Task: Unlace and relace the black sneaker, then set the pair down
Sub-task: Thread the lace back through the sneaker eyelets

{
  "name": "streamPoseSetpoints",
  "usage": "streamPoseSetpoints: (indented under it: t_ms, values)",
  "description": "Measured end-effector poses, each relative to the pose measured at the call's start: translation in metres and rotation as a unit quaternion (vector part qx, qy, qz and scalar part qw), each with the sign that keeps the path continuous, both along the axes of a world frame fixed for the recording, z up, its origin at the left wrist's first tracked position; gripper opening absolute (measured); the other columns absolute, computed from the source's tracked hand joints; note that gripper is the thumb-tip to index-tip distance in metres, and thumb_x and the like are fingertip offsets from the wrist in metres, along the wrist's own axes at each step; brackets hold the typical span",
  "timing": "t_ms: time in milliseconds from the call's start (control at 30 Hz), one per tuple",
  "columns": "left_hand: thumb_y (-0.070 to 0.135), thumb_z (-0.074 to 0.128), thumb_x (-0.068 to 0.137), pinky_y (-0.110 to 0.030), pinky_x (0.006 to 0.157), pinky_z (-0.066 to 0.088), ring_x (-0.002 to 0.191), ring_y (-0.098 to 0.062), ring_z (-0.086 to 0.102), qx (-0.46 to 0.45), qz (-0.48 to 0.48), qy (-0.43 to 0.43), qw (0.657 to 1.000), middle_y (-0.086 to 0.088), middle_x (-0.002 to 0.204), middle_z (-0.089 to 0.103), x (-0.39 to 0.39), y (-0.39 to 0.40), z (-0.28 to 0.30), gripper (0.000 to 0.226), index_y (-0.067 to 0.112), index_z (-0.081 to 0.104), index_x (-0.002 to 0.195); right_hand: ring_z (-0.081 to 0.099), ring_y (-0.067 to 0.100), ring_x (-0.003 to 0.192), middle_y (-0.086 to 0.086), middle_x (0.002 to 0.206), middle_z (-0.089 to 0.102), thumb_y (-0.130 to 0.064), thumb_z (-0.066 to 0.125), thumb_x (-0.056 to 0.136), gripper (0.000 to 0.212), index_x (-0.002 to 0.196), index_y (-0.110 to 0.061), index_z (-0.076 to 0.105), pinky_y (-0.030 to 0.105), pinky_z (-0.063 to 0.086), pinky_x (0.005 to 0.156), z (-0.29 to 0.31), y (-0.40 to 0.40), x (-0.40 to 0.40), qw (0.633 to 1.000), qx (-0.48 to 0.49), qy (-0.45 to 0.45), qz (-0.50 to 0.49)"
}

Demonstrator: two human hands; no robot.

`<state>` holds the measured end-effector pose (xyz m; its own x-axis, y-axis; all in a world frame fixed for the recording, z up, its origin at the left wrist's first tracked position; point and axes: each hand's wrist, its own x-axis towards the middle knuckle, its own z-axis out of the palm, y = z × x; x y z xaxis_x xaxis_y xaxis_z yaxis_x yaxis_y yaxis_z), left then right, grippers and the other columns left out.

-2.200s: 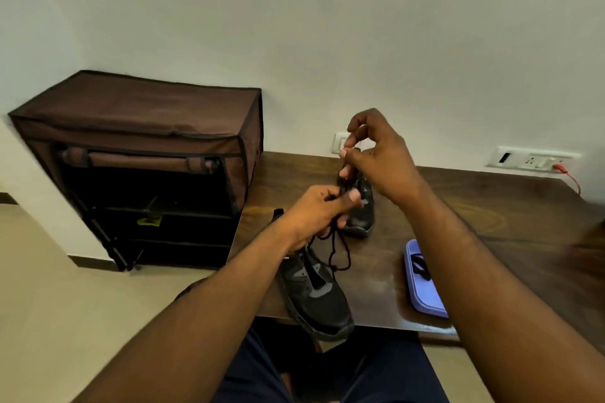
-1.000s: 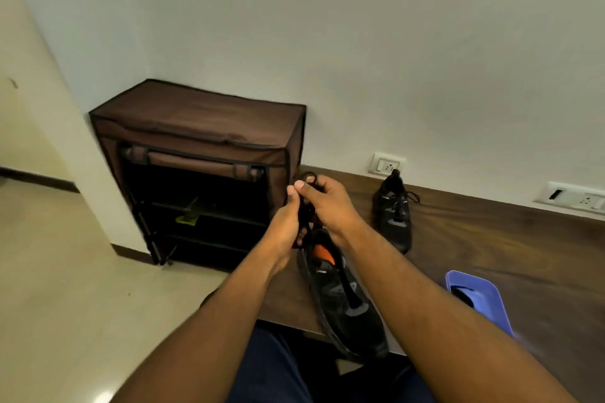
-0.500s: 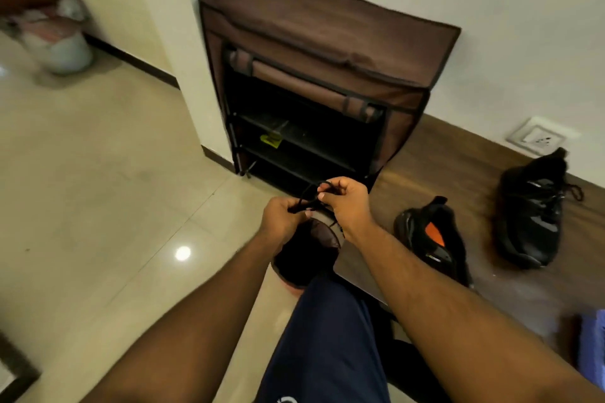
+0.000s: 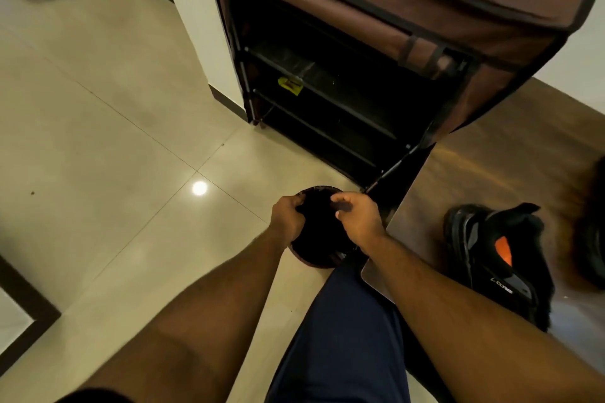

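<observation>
A dark round bin (image 4: 319, 232) with a brownish rim, standing on the pale tiled floor (image 4: 108, 127), is gripped at its edge by the curled fingers of the left hand (image 4: 288, 217), while the right hand (image 4: 358, 217) is held over it with fingers bent; whether anything is pinched there cannot be told. A black sneaker with an orange insole (image 4: 501, 258) is seen lying on the dark wooden bench (image 4: 510, 154) to the right, beside the brown fabric shoe rack (image 4: 393, 26).

We can make out pale lettering on the side of the black sneaker (image 4: 501, 258) at four o'clock, too blurred to read. The yellow tag (image 4: 290, 85) on the rack shelf at twelve o'clock carries unreadable print.
</observation>
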<state>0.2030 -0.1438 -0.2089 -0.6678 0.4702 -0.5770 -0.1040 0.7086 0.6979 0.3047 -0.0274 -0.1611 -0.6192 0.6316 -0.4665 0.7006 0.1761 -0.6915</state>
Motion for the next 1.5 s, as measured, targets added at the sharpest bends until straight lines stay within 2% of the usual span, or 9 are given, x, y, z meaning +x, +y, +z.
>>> streamPoseSetpoints:
  t_ms: [100,233,433,567,667,867,1100,1300,1500]
  values:
    - [-0.004,0.049,0.091,-0.026,0.078,0.05,0.089,-0.018,0.061,-0.022,0.044,0.001,0.999,-0.007,0.099,0.068,0.005,0.006,0.002,0.032,-0.002,0.066,0.117,0.061,0.018,0.113,0.002,0.12,0.067,0.009,0.059,0.086,0.039,0.115,-0.015,0.07,0.03,0.047,0.103,0.0,-0.002,0.0,1.0,0.005,0.006,0.003]
    - [0.003,0.048,0.093,-0.021,0.086,0.043,0.099,-0.016,0.061,0.013,-0.029,0.045,0.998,-0.002,0.11,0.069,0.022,0.019,0.034,0.034,0.012,0.068,0.12,0.062,0.019,0.112,0.004,0.119,0.068,0.007,0.06,0.086,0.038,0.117,-0.014,0.069,0.031,0.048,0.102,0.022,-0.006,0.01,1.0,0.01,0.025,0.015]
    - [-0.009,0.046,0.091,0.0,0.084,0.031,0.117,-0.015,0.055,0.101,-0.061,0.077,0.99,-0.013,0.135,0.058,0.065,0.055,0.11,0.05,0.004,0.051,0.139,0.062,0.017,0.114,0.003,0.119,0.068,0.003,0.061,0.087,0.036,0.119,-0.011,0.068,0.018,0.043,0.097,0.087,0.016,0.051,0.992,0.109,0.064,0.001]
    - [0.001,0.05,0.095,-0.022,0.105,0.04,0.124,-0.021,0.055,0.169,-0.134,0.155,0.964,-0.01,0.132,0.062,0.124,0.085,0.154,0.042,0.008,0.057,0.135,0.061,0.011,0.109,0.0,0.114,0.069,0.001,0.062,0.087,0.032,0.116,-0.011,0.069,0.008,0.038,0.087,0.141,0.043,0.115,0.982,0.165,0.092,-0.028]
    - [0.019,0.054,0.097,-0.027,0.102,0.042,0.124,-0.022,0.055,0.19,-0.181,0.171,0.95,-0.006,0.132,0.062,0.184,0.105,0.171,0.038,0.017,0.057,0.135,0.064,0.013,0.1,0.001,0.104,0.071,0.002,0.06,0.087,0.028,0.108,-0.011,0.072,0.011,0.044,0.084,0.163,0.058,0.178,0.974,0.188,0.101,-0.079]
    - [0.046,0.061,0.092,-0.049,0.118,0.012,0.149,-0.037,0.001,0.05,-0.288,0.199,0.936,-0.014,0.163,-0.004,0.288,0.139,0.16,0.086,0.021,0.011,0.157,0.064,0.026,0.108,0.012,0.114,0.07,-0.005,0.059,0.089,0.025,0.111,-0.005,0.071,0.027,0.044,0.094,0.163,0.082,0.327,0.966,0.227,0.015,-0.121]
    - [0.038,0.074,0.084,-0.046,0.118,0.021,0.148,-0.041,0.004,0.024,-0.357,0.221,0.907,-0.011,0.164,-0.003,0.351,0.165,0.164,0.096,0.022,0.011,0.156,0.061,0.028,0.11,0.009,0.12,0.067,-0.009,0.051,0.095,0.031,0.122,-0.012,0.065,0.031,0.045,0.092,0.134,0.092,0.45,0.955,0.196,-0.052,-0.218]
    - [0.048,0.064,0.088,-0.068,0.113,0.011,0.149,-0.033,-0.015,-0.012,-0.444,0.362,0.82,-0.004,0.163,-0.014,0.416,0.182,0.18,0.091,0.032,0.005,0.155,0.058,0.028,0.114,0.011,0.122,0.064,-0.006,0.049,0.094,0.033,0.122,-0.013,0.065,0.032,0.044,0.094,0.12,0.113,0.49,0.939,0.168,-0.041,-0.296]
    - [0.051,0.059,0.09,-0.076,0.106,-0.006,0.149,-0.032,-0.016,-0.117,-0.558,0.441,0.693,-0.009,0.164,-0.01,0.425,0.183,0.169,0.083,0.031,0.012,0.155,0.05,0.031,0.122,0.01,0.133,0.056,-0.018,0.039,0.1,0.036,0.131,-0.017,0.056,0.039,0.04,0.104,0.094,0.128,0.494,0.947,0.164,-0.153,-0.23]
